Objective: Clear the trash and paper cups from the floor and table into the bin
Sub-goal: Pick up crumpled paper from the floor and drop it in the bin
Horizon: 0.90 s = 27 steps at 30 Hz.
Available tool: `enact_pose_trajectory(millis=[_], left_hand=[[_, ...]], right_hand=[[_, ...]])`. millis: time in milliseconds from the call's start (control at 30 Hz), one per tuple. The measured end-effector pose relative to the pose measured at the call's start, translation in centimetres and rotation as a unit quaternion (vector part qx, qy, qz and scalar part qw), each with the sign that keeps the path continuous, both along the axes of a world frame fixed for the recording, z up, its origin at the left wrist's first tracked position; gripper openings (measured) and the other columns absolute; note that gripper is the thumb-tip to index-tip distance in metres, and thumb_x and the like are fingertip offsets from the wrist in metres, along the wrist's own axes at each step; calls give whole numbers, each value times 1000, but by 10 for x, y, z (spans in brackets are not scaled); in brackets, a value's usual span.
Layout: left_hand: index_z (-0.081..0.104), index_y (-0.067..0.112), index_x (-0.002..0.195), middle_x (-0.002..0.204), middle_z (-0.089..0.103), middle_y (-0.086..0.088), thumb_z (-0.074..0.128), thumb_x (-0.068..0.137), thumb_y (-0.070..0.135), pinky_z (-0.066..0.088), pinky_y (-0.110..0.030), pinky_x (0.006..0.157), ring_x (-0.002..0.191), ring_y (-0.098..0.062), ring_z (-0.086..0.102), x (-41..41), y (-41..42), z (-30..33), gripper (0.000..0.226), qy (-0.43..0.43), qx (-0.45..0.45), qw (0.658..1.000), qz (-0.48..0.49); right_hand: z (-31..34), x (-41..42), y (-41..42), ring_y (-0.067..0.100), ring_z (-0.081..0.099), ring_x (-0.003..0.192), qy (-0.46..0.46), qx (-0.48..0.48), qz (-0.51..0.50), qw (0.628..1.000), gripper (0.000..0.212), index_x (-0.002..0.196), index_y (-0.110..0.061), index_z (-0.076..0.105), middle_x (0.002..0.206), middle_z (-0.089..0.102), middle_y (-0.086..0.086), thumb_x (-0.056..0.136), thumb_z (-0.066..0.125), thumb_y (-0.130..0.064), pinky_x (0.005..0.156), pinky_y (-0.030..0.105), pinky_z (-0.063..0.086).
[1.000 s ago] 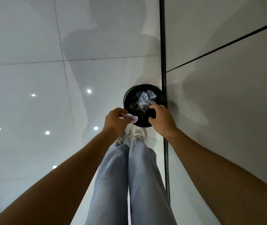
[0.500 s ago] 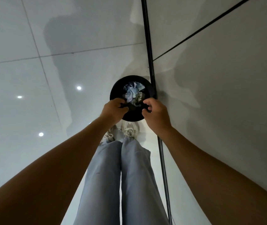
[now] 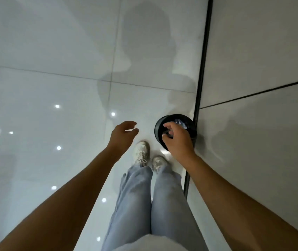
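Left hand [image 3: 122, 136] spread and empty over the glossy white tiled floor [image 3: 53, 87]; right hand [image 3: 178, 140] loosely curled above the round black bin [image 3: 160, 130], contents unclear; crumpled paper [image 3: 180, 122] inside looks light and soft, so any pinch should do.

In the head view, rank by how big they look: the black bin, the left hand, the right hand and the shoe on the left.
1. Black bin, partly hidden.
2. Right hand and left hand: too alike to rank, and nearer the camera than the bin.
3. Shoe on the left, smallest.
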<state>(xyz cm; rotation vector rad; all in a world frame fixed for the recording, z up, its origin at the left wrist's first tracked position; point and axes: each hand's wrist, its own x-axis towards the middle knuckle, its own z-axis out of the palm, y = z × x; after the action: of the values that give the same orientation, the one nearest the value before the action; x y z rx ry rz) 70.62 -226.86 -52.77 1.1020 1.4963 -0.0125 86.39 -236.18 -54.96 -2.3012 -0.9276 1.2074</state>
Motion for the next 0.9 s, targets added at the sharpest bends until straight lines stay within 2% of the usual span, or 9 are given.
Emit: enact_pose_trajectory(millis=[133,300,433,567,700,900], left_hand=[[61,16,120,121,61,-3,60,90,17,47,-37,99,105,-19,60,-62,-18,62,30,-16,21,991,132],[63,16,115,116,62,-3,60,90,16,46,-41,102,108,-20,60,-147,-73,133,25,-39,48,953,295],[63,15,113,115,63,-6,59,91,15,46,-42,102,109,-21,59,-226,-130,182,23,-47,81,899,428],[62,16,115,114,62,-4,58,91,18,46,-41,102,110,-20,59,-314,-204,214,24,-41,111,836,535],[62,16,113,110,62,-5,59,91,17,47,-41,101,109,-21,59,-402,-295,228,23,-30,135,766,627],[62,10,115,107,61,-6,59,90,13,46,-38,100,107,-21,58,-514,-455,230,25,-12,128,659,741]], right_hand=[[55,-39,20,17,56,104,6,42,125,991,29,118,-18,58,119,57,2,89,59,-11,83,25,44],[120,-122,37,16,56,104,6,66,267,961,30,120,-17,57,123,56,2,91,58,-14,84,29,47],[171,-222,25,13,56,97,32,88,391,916,30,118,-19,58,119,58,1,89,59,-14,84,29,49],[211,-336,-12,12,56,93,46,108,508,853,30,118,-19,59,117,58,0,88,60,-13,82,29,49],[232,-449,-72,11,56,93,59,113,607,785,29,118,-20,58,116,57,-2,89,59,-14,78,24,47],[240,-607,-191,15,58,96,80,96,720,682,32,121,-18,57,118,57,0,89,59,-13,85,29,49]])
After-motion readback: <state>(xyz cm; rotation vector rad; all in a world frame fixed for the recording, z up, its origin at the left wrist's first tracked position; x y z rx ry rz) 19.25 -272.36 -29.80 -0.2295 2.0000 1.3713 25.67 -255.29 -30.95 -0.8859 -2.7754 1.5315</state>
